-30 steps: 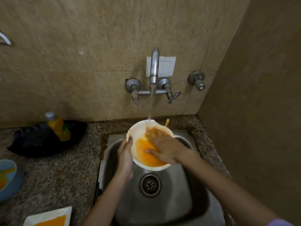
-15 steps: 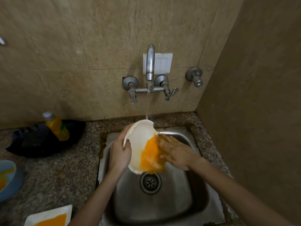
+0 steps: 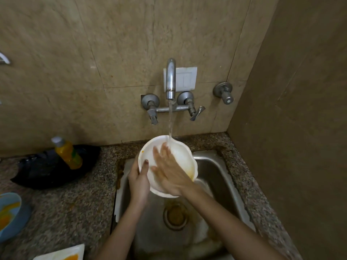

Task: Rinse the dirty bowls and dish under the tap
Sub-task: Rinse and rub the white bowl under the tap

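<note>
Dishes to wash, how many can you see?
3. A white bowl held over the sink, a blue bowl at the counter's left edge, a white dish at the bottom edge. Others may lie out of view.

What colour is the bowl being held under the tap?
White, with a little orange residue at its lower right edge; the head view shows the bowl best.
</note>
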